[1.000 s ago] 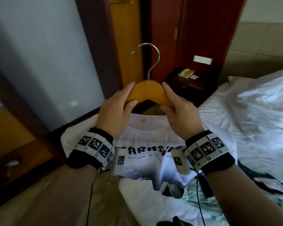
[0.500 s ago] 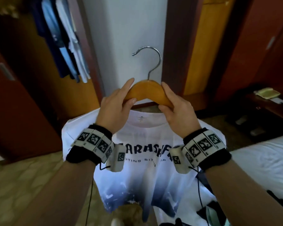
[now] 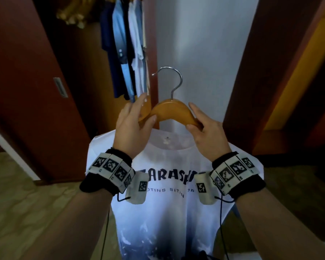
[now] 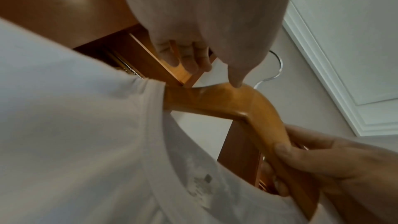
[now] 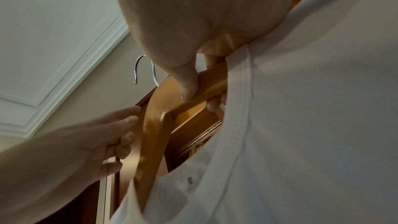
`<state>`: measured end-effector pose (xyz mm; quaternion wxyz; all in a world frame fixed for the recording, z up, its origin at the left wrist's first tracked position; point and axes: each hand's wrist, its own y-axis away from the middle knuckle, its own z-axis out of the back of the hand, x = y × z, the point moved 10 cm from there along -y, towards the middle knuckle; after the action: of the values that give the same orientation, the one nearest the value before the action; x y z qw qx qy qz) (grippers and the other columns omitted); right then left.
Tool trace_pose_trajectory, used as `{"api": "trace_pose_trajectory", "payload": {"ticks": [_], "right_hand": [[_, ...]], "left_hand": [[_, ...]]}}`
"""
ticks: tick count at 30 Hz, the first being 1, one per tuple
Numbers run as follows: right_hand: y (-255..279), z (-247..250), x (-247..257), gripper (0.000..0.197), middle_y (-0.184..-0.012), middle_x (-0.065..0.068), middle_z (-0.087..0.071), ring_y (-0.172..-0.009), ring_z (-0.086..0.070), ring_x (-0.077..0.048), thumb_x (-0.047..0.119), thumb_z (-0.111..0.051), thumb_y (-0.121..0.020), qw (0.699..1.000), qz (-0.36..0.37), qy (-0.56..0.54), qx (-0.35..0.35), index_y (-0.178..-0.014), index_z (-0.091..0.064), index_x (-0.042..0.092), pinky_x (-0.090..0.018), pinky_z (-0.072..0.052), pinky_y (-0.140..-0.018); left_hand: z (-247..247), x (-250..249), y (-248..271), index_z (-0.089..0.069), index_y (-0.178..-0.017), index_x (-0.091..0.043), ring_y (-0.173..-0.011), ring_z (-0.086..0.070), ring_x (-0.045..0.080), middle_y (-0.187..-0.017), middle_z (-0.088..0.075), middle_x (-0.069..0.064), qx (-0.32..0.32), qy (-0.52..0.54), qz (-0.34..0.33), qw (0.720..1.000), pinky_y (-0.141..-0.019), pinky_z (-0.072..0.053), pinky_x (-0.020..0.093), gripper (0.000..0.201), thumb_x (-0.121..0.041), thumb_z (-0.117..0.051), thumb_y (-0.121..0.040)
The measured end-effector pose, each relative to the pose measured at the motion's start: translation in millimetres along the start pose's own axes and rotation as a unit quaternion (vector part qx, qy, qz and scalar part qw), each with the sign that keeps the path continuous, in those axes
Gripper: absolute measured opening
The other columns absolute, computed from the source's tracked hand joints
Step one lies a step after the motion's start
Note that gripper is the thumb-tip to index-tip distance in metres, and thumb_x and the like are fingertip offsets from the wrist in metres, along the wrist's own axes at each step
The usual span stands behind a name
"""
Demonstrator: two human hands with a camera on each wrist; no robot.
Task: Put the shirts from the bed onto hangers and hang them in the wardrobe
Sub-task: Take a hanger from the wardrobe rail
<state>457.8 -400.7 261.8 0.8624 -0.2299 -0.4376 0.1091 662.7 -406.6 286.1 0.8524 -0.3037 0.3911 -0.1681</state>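
With the bed now out of view, the wardrobe [image 3: 94, 59] lies straight ahead, and both the left hand [image 3: 132, 126] and right hand [image 3: 207, 132] have their fingers clamped on the hanger [image 3: 174, 112] carrying the shirt [image 3: 167, 212], which seems ready to hang.

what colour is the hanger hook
Silver metal; the hook shows best in the head view, above the wooden hanger.
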Motion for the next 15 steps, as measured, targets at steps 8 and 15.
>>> {"api": "trace_pose_trajectory", "payload": {"ticks": [8, 15], "right_hand": [[-85.4, -114.6, 10.5, 0.056, -0.128, -0.004, -0.063, -0.114, -0.059, -0.018, 0.012, -0.062, -0.091, 0.999, -0.007, -0.021, 0.026, -0.143, -0.045, 0.026, -0.022, -0.041, -0.099], [-177.5, -203.5, 2.5, 0.053, -0.128, -0.003, -0.063, -0.114, -0.059, -0.018, 0.012, -0.062, -0.091, 0.998, 0.032, -0.021, 0.059, -0.141, -0.049, 0.022, -0.017, -0.039, -0.095]], "left_hand": [[-21.9, 92.3, -47.3, 0.001, -0.153, -0.033, -0.104, -0.063, 0.002, -0.108, -0.066, -0.017, 0.135, 0.18, 0.112, 0.968, -0.09, -0.048, 0.018, 0.082, -0.017, -0.057, -0.097], [-24.5, 186.2, -111.7, -0.001, -0.153, -0.035, -0.107, -0.066, 0.021, -0.108, -0.068, -0.005, 0.064, 0.301, 0.214, 0.927, -0.089, -0.051, 0.031, 0.075, -0.015, -0.051, -0.1]]}}
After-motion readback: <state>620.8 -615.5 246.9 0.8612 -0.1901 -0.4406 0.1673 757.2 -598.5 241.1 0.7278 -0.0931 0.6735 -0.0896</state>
